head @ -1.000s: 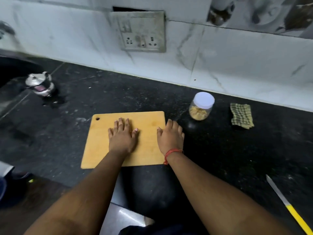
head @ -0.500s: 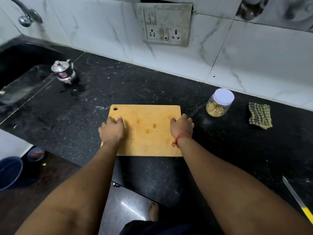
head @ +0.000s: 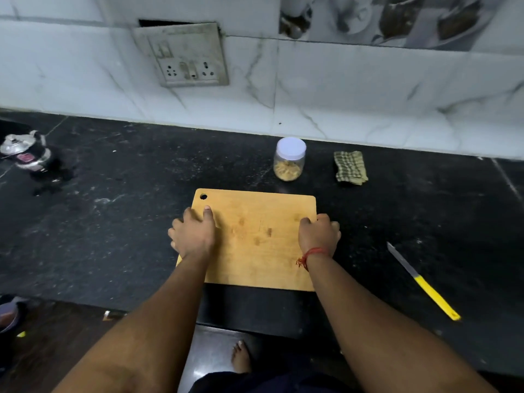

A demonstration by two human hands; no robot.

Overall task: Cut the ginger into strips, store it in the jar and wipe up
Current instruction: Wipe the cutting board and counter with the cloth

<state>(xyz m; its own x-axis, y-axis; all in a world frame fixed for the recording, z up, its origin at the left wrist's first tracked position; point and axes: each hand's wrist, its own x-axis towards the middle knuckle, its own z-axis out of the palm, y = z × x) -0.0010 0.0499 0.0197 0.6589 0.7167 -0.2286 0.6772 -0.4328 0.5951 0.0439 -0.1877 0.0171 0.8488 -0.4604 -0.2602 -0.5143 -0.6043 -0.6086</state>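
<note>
Left hand (head: 192, 236) and right hand (head: 319, 234) grip opposite side edges of the cutting board (head: 258, 239), fingers curled round them, near the counter's (head: 113, 222) front edge.

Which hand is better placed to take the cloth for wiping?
The right hand. The cloth lies behind it on the right, while the left hand grips the far side of the board.

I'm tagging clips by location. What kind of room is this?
Most likely a home kitchen: a wooden cutting board and knife lie on a black stone counter beneath a tiled wall.
</note>
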